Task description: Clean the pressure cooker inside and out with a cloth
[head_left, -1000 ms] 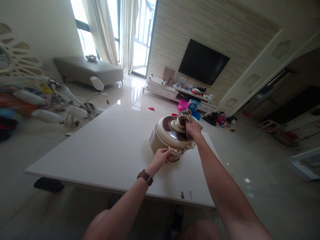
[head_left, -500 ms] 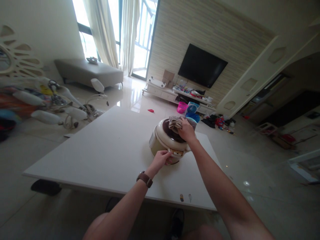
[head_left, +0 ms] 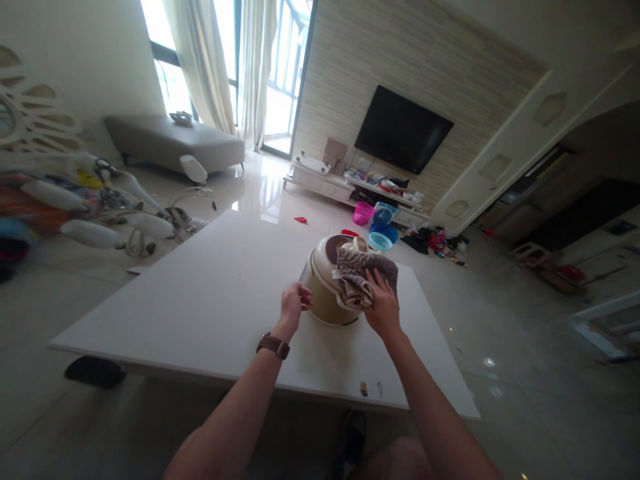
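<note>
A cream and olive-beige rice cooker (head_left: 327, 308) with a dark brown lid top (head_left: 339, 248) stands upright on the white table (head_left: 200, 287). My right hand (head_left: 384, 308) presses a crumpled brown cloth (head_left: 363, 267) over the front and right of the cooker, fingers spread over the fabric. The cloth hides the cooker's front panel and part of its lid. At the cooker's left side is my left hand (head_left: 296, 303), with its fingers curled in; what they hold, if anything, is hidden. A brown-strapped watch (head_left: 273, 346) sits on the left wrist.
Two small items (head_left: 371, 389) lie near the table's front edge. Beyond the table are a light blue basket (head_left: 381, 241), a pink basket (head_left: 363, 214) and a low TV cabinet (head_left: 325, 183). A lamp with white shades (head_left: 93, 234) stands to the left.
My right hand has brought the cloth from the lid top down toward me over the cooker's front. My left hand has left the front panel and moved left to the cooker's side.
</note>
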Motion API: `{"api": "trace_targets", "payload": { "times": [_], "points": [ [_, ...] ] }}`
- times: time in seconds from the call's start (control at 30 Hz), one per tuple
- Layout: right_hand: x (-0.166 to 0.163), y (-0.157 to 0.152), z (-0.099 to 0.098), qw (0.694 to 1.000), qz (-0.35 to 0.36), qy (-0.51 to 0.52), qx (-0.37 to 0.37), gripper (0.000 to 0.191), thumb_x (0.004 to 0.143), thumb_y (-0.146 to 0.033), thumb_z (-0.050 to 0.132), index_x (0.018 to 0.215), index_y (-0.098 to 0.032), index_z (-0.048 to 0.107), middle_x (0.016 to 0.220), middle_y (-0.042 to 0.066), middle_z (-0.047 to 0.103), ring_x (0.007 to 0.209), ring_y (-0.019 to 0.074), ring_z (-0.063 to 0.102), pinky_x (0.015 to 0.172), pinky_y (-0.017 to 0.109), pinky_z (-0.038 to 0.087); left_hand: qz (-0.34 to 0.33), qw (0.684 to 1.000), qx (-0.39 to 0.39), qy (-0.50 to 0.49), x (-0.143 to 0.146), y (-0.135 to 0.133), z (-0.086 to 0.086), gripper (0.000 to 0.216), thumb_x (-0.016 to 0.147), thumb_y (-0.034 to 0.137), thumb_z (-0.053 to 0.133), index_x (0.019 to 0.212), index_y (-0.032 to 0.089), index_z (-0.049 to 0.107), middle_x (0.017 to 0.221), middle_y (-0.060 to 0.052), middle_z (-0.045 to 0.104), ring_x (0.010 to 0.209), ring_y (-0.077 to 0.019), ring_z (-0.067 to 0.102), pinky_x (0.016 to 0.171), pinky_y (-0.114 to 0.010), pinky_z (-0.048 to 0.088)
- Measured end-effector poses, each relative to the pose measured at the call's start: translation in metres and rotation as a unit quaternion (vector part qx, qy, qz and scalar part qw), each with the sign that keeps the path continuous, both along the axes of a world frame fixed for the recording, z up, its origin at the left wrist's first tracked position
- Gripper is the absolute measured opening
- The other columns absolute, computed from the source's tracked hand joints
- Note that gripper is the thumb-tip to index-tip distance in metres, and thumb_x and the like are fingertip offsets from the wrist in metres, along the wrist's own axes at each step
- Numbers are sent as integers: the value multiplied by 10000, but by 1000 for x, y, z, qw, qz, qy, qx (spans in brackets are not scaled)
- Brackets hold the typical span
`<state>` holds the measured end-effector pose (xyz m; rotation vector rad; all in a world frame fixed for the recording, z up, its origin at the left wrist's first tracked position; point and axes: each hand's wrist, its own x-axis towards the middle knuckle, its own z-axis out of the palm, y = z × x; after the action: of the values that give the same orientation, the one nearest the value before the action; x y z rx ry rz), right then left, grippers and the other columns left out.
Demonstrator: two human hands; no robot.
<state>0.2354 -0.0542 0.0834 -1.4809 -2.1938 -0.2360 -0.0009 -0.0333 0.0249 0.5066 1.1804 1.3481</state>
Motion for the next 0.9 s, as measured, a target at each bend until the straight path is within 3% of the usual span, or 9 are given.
{"api": "trace_targets", "payload": {
  "times": [0.17,0.3,0.57,0.77,0.9],
  "points": [
    [10,-28,-52,987,-21,141,67,591,938,-160,456,1514,-242,557,1669,76,436,1625,289,234,1267,604,316,14,1000,5,-13,6,-3,2,267,641,396,554,654,148,653,571,-20,595,461,-140,573,460,-240,379],
    [2,-24,-72,960,-44,245,126,573,989,-258,447,1556,-204,502,1680,116,410,1630,299,208,1259,615,326,6,1000,18,-8,13,-5,-1,254,612,382,581,667,148,663,584,-22,608,473,-133,574,464,-232,379],
    [0,-11,-82,923,-64,342,165,628,975,-254,448,1601,-201,438,1675,124,416,1609,289,281,1290,619,246,-30,999,20,10,20,-2,-9,247,613,386,654,697,155,689,594,-24,630,486,-132,576,465,-231,389],
    [-6,-9,-85,888,-149,415,135,588,964,-280,463,1530,-142,534,1560,156,561,1538,296,428,1262,588,331,-50,998,18,20,37,2,-12,229,623,364,638,673,149,699,596,-35,643,479,-124,571,467,-228,377],
    [-20,-28,-86,905,-125,391,112,608,948,-256,464,1547,-170,514,1634,130,476,1591,280,330,1285,577,291,-44,999,15,18,51,2,-14,221,639,363,625,649,150,682,586,-40,640,467,-130,563,464,-242,373]
  ]
}}
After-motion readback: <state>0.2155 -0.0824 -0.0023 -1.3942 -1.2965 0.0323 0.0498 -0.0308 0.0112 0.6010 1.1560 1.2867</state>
